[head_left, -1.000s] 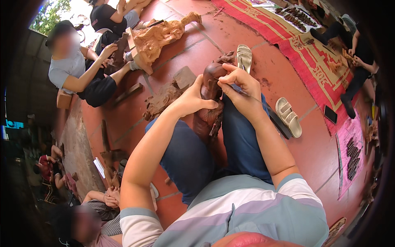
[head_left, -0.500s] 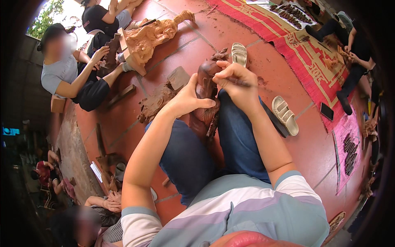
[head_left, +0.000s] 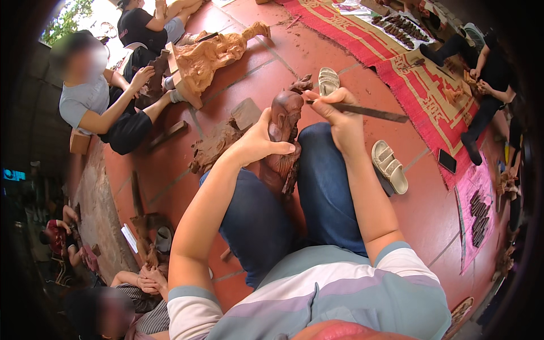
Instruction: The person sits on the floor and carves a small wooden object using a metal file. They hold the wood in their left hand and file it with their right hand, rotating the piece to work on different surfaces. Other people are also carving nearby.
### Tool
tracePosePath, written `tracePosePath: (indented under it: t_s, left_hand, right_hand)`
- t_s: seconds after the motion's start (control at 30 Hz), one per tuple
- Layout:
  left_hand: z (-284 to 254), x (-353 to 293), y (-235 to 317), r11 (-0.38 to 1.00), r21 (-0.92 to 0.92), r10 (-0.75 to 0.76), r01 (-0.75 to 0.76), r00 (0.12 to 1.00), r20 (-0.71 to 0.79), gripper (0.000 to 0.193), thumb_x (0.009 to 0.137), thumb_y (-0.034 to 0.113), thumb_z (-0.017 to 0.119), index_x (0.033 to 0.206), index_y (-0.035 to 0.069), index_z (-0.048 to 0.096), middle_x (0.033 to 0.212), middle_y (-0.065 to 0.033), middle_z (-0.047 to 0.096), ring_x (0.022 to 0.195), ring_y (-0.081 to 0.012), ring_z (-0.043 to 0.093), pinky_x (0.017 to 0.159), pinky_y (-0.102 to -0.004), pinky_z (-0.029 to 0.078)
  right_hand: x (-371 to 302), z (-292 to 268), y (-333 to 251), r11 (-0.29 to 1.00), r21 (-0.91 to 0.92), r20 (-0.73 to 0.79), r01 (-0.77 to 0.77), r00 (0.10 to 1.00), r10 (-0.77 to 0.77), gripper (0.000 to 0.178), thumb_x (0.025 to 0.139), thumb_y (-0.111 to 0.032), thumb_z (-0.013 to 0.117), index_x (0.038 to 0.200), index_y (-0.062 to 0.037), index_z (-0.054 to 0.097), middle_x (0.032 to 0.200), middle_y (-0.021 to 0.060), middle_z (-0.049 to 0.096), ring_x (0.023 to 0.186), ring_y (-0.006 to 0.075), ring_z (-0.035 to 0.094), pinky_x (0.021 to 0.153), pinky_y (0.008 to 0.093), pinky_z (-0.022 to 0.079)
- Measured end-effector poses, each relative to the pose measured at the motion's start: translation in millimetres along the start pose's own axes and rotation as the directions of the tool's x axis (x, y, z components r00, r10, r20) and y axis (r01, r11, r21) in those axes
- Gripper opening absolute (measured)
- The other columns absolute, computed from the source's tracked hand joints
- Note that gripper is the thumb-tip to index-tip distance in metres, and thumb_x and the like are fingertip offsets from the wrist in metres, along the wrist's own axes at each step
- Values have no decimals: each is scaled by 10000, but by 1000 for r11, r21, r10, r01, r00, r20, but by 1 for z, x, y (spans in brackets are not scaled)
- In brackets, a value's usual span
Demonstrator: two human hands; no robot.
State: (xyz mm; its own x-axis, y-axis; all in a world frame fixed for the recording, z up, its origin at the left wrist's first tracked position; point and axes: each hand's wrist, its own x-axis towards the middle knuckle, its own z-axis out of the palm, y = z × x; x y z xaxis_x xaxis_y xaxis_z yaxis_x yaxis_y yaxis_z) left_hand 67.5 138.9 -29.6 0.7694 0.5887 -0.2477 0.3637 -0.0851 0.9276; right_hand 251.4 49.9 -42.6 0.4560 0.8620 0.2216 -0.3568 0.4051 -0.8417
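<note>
Pale statue nearby: a large light-wood carved figure lies on the red tiled floor at upper left, where a seated co-worker's hand rests by its base; it is well apart from the person's own work.

Wood offcuts: rough brown chunks lie on the tiles just left of the person's left knee.

Left hand: the left hand is wrapped around the middle of the dark carved wooden figurine, thumb laid across its front, fingers curled behind, wrist bent inward, forearm running up from the lower left.

Figurine position: it stands upright between the person's blue-trousered knees, its rounded head uppermost, its base hidden between the legs.

Left-hand risk: the thumb sits close below the cutting area; a tool slip downward would likely meet it.

Right hand: the right hand is closed in a tight fist around a long flat chisel, the tip at the figurine's head, the shaft pointing out to the right.

Chisel risk: too much push on the hard, rounded surface could make the edge skid off, gouging the carving or running toward the holding hand or thigh.

Grip risk: only one hand and the knees steady the piece, so it could twist under pressure.

Sandals: one pale sandal lies beyond the figurine, another beside the right knee.

Far right: a patterned red mat holds a dark phone at its edge, near another seated person.
</note>
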Motion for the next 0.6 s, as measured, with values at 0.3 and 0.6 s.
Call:
tracePosePath:
  t_s: [0.3, 0.6]
  left_hand:
    - [2, 3, -1, 1000, -13, 26, -27, 998, -55, 813, 681, 273, 779, 1312, -20, 358, 1215, -182, 531, 1171, -246, 506, 1004, -346, 391]
    - [6, 6, -5, 998, 3, 65, -65, 994, -87, 752, 697, 271, 751, 1295, -5, 388, 1157, -180, 566, 1124, -259, 541, 993, -349, 395]
  right_hand:
    - [3, 15, -4, 978, -162, 10, 133, 991, -133, 101, 819, 39, 683, 822, -15, 598, 967, 149, 675, 1004, 208, 647, 866, 304, 531]
    - [13, 30, -15, 844, -502, 63, 190, 981, -184, 126, 747, -41, 722, 739, -11, 600, 724, 51, 639, 678, 128, 607, 618, 283, 479]
